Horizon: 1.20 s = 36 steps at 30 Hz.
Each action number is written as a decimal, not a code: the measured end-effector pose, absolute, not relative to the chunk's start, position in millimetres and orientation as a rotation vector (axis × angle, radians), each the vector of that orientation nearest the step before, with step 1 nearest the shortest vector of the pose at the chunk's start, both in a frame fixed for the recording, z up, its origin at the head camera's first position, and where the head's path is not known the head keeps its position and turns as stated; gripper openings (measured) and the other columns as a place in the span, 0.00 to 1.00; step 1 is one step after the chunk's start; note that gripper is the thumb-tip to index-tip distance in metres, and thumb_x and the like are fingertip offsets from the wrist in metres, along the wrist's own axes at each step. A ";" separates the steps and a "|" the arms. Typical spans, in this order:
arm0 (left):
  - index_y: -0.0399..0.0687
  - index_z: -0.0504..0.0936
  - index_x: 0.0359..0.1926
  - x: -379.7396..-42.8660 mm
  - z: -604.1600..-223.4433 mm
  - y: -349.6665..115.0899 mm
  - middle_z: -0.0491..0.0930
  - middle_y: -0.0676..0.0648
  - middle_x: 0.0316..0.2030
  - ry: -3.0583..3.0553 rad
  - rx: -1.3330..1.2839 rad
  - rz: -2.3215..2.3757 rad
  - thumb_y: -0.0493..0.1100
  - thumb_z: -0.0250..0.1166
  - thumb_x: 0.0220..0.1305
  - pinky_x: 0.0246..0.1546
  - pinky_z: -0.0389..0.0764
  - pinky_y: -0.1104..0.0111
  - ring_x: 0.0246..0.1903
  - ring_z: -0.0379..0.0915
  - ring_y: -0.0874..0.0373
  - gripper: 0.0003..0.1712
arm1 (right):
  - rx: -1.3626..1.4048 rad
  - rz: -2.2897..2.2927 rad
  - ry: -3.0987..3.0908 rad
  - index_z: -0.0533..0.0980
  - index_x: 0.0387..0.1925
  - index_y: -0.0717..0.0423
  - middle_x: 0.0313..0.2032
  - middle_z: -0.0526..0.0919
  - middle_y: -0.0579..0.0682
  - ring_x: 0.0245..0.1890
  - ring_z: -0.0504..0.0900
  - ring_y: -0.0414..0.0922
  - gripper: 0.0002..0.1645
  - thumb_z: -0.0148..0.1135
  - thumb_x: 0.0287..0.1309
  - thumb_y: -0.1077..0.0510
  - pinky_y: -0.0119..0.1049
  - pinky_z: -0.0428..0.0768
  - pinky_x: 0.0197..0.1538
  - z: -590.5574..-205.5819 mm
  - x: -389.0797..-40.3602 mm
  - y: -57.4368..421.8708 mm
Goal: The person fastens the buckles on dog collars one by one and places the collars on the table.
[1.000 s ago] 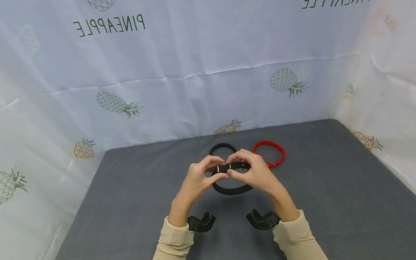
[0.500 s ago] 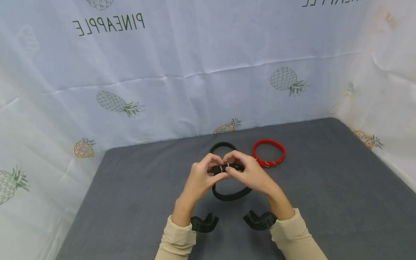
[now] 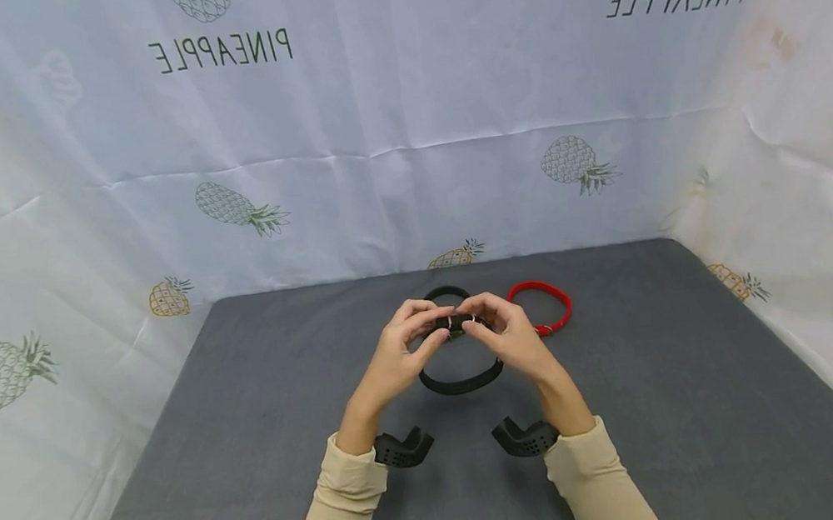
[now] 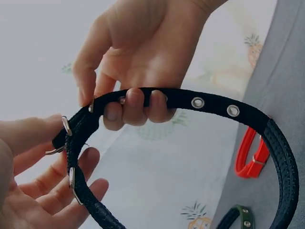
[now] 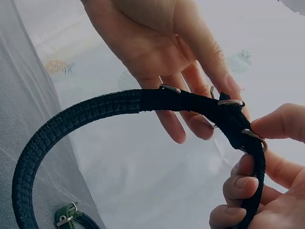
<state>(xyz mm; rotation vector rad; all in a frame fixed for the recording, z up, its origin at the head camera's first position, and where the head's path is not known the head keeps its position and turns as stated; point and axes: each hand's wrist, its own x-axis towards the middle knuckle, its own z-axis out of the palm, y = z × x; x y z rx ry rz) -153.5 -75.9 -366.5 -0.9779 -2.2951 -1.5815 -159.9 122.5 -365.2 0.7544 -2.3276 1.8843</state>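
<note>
Between my two hands is a black dog collar (image 3: 462, 386), its loop hanging below them. My left hand (image 3: 391, 365) pinches the buckle end, thumb at the silver buckle (image 4: 66, 126) and the other fingers fairly straight behind the strap. The black strap end passes through the buckle frame, its tip poking out slightly in the right wrist view. My right hand (image 3: 521, 349) grips the strap with curled fingers (image 4: 135, 106), its thumb (image 5: 281, 125) at a metal ring (image 5: 255, 138). Silver eyelets (image 4: 198, 102) show along the strap beyond those fingers.
A red collar (image 3: 567, 300) lies on the grey table (image 3: 250, 410), right of my hands. Behind them lies a dark green collar (image 5: 66, 218), partly hidden in the head view. White pineapple-print curtains (image 3: 381, 205) stand at the back and sides.
Both hands have risen slightly, and the left fingers have straightened and spread. The buckle section has moved up and tilted with them; the red collar has stayed put.
</note>
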 end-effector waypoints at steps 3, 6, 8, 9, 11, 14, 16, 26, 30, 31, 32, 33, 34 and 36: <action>0.35 0.77 0.58 -154.4 -367.1 -76.6 0.72 0.39 0.51 -2.293 -0.994 -1.539 0.34 0.57 0.69 0.50 0.81 0.66 0.45 0.73 0.53 0.18 | 0.759 1.899 -2.313 0.72 0.52 0.69 0.47 0.76 0.65 0.41 0.75 0.30 0.15 0.55 0.65 0.66 0.27 0.75 0.46 -364.9 -159.7 122.8; 0.35 0.78 0.57 -155.2 -367.4 -76.3 0.73 0.39 0.50 -2.282 -0.998 -1.497 0.34 0.57 0.68 0.47 0.81 0.67 0.42 0.73 0.53 0.17 | 0.754 1.907 -2.312 0.72 0.52 0.69 0.48 0.76 0.66 0.41 0.75 0.30 0.16 0.56 0.65 0.65 0.25 0.76 0.48 -364.5 -159.3 122.7; 0.35 0.79 0.56 -155.8 -367.6 -76.0 0.74 0.39 0.49 -2.270 -0.990 -1.462 0.33 0.57 0.68 0.44 0.81 0.68 0.41 0.74 0.53 0.17 | 0.746 1.905 -2.315 0.72 0.52 0.69 0.48 0.75 0.66 0.41 0.75 0.30 0.16 0.56 0.65 0.65 0.25 0.76 0.48 -364.4 -159.2 122.1; 0.35 0.79 0.55 -156.1 -367.6 -75.7 0.75 0.39 0.49 -2.260 -0.984 -1.444 0.33 0.58 0.67 0.43 0.81 0.67 0.40 0.75 0.52 0.16 | 0.744 1.904 -2.316 0.72 0.52 0.69 0.47 0.75 0.66 0.41 0.74 0.31 0.16 0.56 0.65 0.65 0.25 0.76 0.47 -364.7 -159.2 121.7; 0.35 0.80 0.53 -156.8 -368.4 -75.4 0.76 0.39 0.48 -2.238 -0.968 -1.403 0.33 0.59 0.66 0.42 0.81 0.68 0.40 0.75 0.52 0.16 | 0.738 1.896 -2.324 0.72 0.53 0.68 0.45 0.77 0.61 0.40 0.73 0.31 0.16 0.57 0.64 0.65 0.26 0.74 0.45 -365.2 -159.1 121.0; 0.36 0.82 0.51 -158.0 -370.2 -74.7 0.78 0.39 0.47 -2.191 -0.956 -1.353 0.33 0.60 0.65 0.40 0.80 0.69 0.41 0.76 0.51 0.14 | 0.760 1.901 -2.332 0.72 0.54 0.66 0.46 0.78 0.60 0.41 0.74 0.31 0.18 0.59 0.63 0.65 0.27 0.73 0.45 -366.1 -159.1 120.2; 0.36 0.83 0.48 -158.8 -371.8 -74.2 0.79 0.40 0.45 -2.153 -0.971 -1.328 0.32 0.62 0.63 0.39 0.80 0.70 0.40 0.77 0.52 0.13 | 0.776 1.906 -2.348 0.73 0.55 0.64 0.48 0.79 0.60 0.43 0.75 0.30 0.20 0.61 0.62 0.63 0.29 0.75 0.47 -366.6 -159.3 119.3; 0.37 0.84 0.46 -160.2 -373.3 -72.7 0.84 0.40 0.42 -2.075 -1.002 -1.254 0.31 0.66 0.58 0.40 0.82 0.68 0.40 0.80 0.52 0.13 | 0.794 1.904 -2.362 0.75 0.54 0.64 0.53 0.80 0.65 0.48 0.80 0.35 0.20 0.64 0.60 0.62 0.31 0.78 0.53 -368.8 -159.8 117.0; 0.37 0.85 0.46 -160.6 -373.3 -73.2 0.86 0.40 0.39 -2.043 -0.963 -1.270 0.32 0.70 0.54 0.37 0.82 0.64 0.38 0.81 0.52 0.16 | 0.799 1.886 -2.327 0.77 0.51 0.68 0.50 0.80 0.69 0.45 0.82 0.40 0.21 0.66 0.57 0.63 0.27 0.79 0.49 -367.0 -159.0 117.7; 0.37 0.85 0.46 -160.7 -373.3 -73.3 0.86 0.40 0.38 -2.032 -0.957 -1.277 0.32 0.70 0.53 0.36 0.82 0.64 0.37 0.81 0.52 0.16 | 0.803 1.885 -2.319 0.77 0.51 0.70 0.50 0.80 0.70 0.43 0.82 0.38 0.21 0.66 0.57 0.63 0.27 0.79 0.48 -366.9 -159.1 117.9; 0.37 0.85 0.45 -161.0 -373.6 -73.3 0.86 0.40 0.37 -2.018 -0.954 -1.279 0.31 0.71 0.52 0.33 0.82 0.64 0.35 0.81 0.52 0.16 | 0.806 1.886 -2.312 0.77 0.51 0.71 0.49 0.80 0.71 0.41 0.82 0.36 0.21 0.66 0.57 0.63 0.27 0.79 0.46 -367.0 -159.3 117.9; 0.37 0.85 0.45 -161.5 -373.9 -73.2 0.87 0.40 0.36 -2.004 -0.954 -1.278 0.31 0.71 0.51 0.33 0.82 0.64 0.34 0.81 0.53 0.17 | 0.811 1.892 -2.306 0.77 0.50 0.72 0.48 0.80 0.73 0.40 0.82 0.33 0.21 0.66 0.57 0.63 0.26 0.79 0.45 -367.3 -159.6 118.0; 0.36 0.85 0.44 -161.6 -373.8 -73.2 0.87 0.39 0.36 -1.989 -0.956 -1.280 0.31 0.72 0.50 0.32 0.81 0.64 0.34 0.81 0.53 0.17 | 0.815 1.896 -2.301 0.77 0.50 0.73 0.48 0.79 0.74 0.38 0.81 0.30 0.21 0.66 0.57 0.64 0.26 0.79 0.43 -367.5 -159.8 117.9; 0.35 0.86 0.43 -162.0 -374.0 -73.2 0.87 0.39 0.35 -1.965 -0.964 -1.275 0.30 0.72 0.49 0.31 0.82 0.64 0.33 0.81 0.52 0.16 | 0.816 1.894 -2.298 0.77 0.49 0.74 0.47 0.79 0.74 0.36 0.80 0.28 0.21 0.66 0.57 0.64 0.26 0.79 0.41 -367.9 -159.9 117.6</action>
